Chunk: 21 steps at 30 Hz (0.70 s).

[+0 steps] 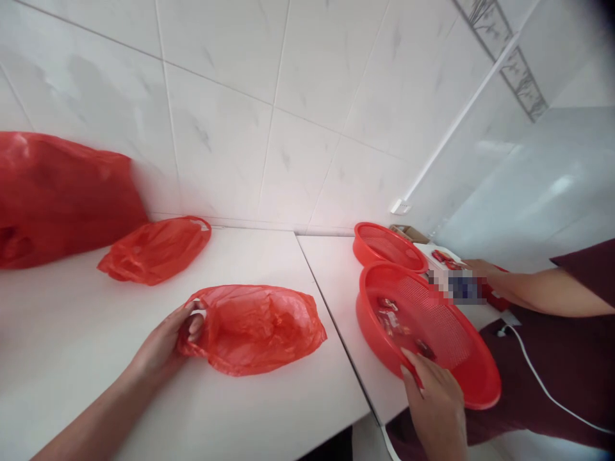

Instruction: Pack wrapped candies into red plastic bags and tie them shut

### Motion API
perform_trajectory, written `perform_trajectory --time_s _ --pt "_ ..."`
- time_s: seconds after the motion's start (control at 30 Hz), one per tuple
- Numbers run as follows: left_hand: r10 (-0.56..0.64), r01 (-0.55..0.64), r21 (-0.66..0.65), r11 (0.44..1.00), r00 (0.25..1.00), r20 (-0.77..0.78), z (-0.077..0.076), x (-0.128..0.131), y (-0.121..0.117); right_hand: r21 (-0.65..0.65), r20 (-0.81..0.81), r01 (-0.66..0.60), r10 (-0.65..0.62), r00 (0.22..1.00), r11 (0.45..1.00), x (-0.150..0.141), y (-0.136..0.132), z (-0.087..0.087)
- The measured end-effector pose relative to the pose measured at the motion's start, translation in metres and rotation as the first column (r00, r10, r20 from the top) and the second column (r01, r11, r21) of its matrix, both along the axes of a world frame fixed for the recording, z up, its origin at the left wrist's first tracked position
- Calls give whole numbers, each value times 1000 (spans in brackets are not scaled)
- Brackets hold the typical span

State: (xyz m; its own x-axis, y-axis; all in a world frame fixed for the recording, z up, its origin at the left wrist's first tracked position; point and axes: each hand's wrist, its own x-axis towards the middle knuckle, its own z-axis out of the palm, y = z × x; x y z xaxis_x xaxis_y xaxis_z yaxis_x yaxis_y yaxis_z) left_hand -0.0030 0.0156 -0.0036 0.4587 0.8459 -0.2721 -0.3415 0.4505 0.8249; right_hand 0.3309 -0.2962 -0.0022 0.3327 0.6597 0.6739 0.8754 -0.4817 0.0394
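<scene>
My left hand [175, 336] grips the handle end of a red plastic bag [269, 326], which lies on the white table with its mouth spread open. At the right, my right hand [435, 397] holds the near rim of a large red plastic basket [379, 339], thumb outside and fingers over the edge. Several small wrapped packets [391, 317] lie on the basket's mesh bottom. The basket tilts slightly toward the right.
Behind it stands a second red basket [389, 246]. A co-worker's arm [538, 291] reaches over a white scale-like device [442, 259] bearing packets. Another red bag [158, 250] and a large full red bag [62, 198] are at left. A tiled wall [230, 134] backs the tables.
</scene>
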Motion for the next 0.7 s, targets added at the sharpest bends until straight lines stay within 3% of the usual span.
perform_trajectory --time_s 0.1,0.27,0.37,0.47,0.57,0.7 --pt "-60 61 -4 998 994 86 -1 -2 3 9 -54 -46 46 997 999 -16 -3 3" --pt "17 -15 -29 999 995 99 -5 -2 7 -33 -130 -101 96 987 994 -43 -17 9" --pt "44 -43 -20 999 995 89 -4 0 6 -100 -223 -134 109 969 986 -44 -26 18" --pt "35 -33 -20 999 995 92 -3 0 5 -189 -382 -13 -61 922 982 -20 -29 33" --pt "37 -35 -23 999 995 91 -4 -1 6 -330 -457 141 -289 842 933 24 -22 49" --pt "4 -3 -12 1000 996 89 -11 -3 11 -547 -515 41 -374 771 836 76 -5 60"
